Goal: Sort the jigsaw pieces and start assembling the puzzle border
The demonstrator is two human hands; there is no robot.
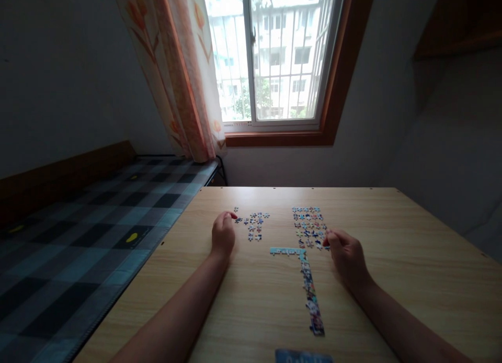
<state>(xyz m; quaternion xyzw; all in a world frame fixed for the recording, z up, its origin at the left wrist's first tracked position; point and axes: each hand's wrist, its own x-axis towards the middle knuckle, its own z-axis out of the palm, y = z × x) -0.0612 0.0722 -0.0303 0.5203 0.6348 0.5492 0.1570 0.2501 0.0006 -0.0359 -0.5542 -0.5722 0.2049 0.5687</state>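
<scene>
My left hand [224, 233] rests on the table with its fingers curled, the fingertips close to a dark jigsaw piece [238, 220] at the left end of a small group of loose pieces [255, 222]. Whatever those fingers hold, if anything, is hidden. On the other side, my right hand [347, 254] is closed in a pinch at the right edge of a block of loose jigsaw pieces [308, 224] laid in rows; I cannot make out what is in the pinch. Between the hands lies a joined puzzle border [309, 290], a short light-blue arm meeting a long multicoloured strip at a corner.
The wooden table [411, 279] reaches toward a window [286, 65] with a brown frame. A dark blue printed item [301, 356] shows at the near edge. To the left stands a bed [105, 227] with a checked cover, beneath a floral curtain [184, 75].
</scene>
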